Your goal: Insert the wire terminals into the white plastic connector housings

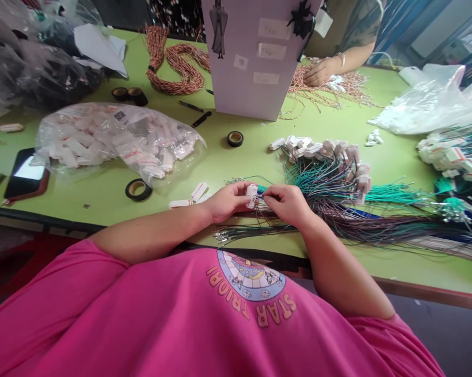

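Observation:
Between the thumb and fingers of my left hand (228, 201) is a small white plastic connector housing (252, 196). My right hand (288, 203) is closed in a pinch just right of the housing, on a thin wire whose end points toward it. Under and around both hands lie loose green and dark wires (255, 229) with metal terminals at their ends. To the right, a large bundle of wires (312, 178) carries many white housings (340, 149) on its far ends. Loose white housings (199, 191) rest left of my left hand.
A clear bag of white housings (118, 137) lies at left, near a phone (27, 173) and black tape rolls (138, 189). A tall panel (251, 63) stands behind. Beyond it, a co-worker's hand (322, 70) rests on orange twisted wires. A plastic bag (424, 104) sits far right.

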`<state>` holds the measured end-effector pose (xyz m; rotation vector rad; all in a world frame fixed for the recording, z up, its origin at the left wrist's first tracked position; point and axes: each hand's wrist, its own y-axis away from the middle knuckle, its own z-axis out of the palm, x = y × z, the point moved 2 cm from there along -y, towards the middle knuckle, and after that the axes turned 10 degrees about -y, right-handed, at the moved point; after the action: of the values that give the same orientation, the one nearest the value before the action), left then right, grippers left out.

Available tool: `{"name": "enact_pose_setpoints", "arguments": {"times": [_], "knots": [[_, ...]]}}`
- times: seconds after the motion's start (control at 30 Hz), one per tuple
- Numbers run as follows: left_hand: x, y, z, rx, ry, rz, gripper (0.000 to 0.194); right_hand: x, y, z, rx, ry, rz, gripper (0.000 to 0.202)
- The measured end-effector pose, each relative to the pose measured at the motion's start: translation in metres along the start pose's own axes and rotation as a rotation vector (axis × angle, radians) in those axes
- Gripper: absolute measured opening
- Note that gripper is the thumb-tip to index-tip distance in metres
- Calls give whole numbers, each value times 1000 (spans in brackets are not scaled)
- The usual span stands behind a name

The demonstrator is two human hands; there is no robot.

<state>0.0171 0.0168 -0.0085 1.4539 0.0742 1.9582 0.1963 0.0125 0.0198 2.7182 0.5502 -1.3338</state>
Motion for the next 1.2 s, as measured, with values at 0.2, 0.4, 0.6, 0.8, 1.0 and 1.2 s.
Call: {"name": "enact_pose_setpoints", "arguments": {"times": [0.2, 0.4, 0.6, 0.8, 1.0, 1.2], "knots": [[-3, -2, -3, 30, -12, -5, 43, -2, 4, 3, -4, 313, -92, 26], [-4, -3, -3, 30, -42, 13, 45, -3, 6, 7, -36, 490, -155, 29], [-3, 0, 0, 95, -152, 27, 41, 1, 4, 22, -122, 427, -80, 25], [1, 2, 1, 133, -171, 41, 37, 1, 0, 19, -60, 142, 75, 20], [3, 2, -1, 158, -205, 65, 40, -9, 0, 13, -83, 273, 141, 24], [2, 4, -1, 113, -370, 128, 40, -14, 0, 16, -155, 337, 154, 27]]}}
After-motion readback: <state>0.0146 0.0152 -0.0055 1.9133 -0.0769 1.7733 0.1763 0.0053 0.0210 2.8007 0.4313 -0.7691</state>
